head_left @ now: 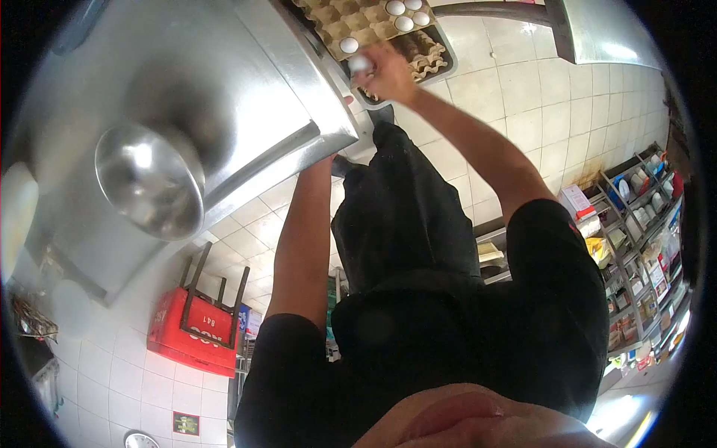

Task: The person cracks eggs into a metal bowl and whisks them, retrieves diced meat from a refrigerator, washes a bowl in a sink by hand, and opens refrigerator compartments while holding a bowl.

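Note:
My right hand (387, 72) is closed around a white egg (361, 63), just beside the cardboard egg tray (336, 16). Several white eggs sit in the tray's cups, one egg (349, 45) near the held one and a small group at the far right. Under it is a dark container (450, 54) with more egg carton in it. My left forearm (305, 224) reaches beneath the corner of the steel table, which hides most of that hand; only a bit of a finger seems to show past the edge.
A shiny steel bowl (149, 183) is on the steel table (246, 82) to the left. A red crate (190, 328) with a dark stool frame against it stands lower left. Loaded shelves (635, 246) line the right side. A steel surface (605, 30) juts in at the upper right.

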`<act>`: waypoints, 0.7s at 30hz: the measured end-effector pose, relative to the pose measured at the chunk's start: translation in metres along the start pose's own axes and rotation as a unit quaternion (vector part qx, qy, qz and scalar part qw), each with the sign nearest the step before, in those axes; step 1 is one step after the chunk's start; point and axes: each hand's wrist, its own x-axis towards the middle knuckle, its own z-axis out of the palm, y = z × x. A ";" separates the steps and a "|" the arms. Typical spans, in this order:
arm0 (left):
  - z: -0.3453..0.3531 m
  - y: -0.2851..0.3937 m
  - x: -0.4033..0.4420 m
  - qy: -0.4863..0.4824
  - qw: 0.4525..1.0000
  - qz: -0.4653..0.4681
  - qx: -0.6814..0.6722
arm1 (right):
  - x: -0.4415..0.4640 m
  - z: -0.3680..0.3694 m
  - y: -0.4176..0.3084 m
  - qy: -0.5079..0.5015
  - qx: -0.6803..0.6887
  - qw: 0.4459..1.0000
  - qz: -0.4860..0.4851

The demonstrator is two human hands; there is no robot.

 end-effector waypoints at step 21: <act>0.010 0.023 -0.126 -0.079 0.991 0.001 -0.110 | 0.066 0.043 0.035 -0.137 -0.279 0.947 -0.085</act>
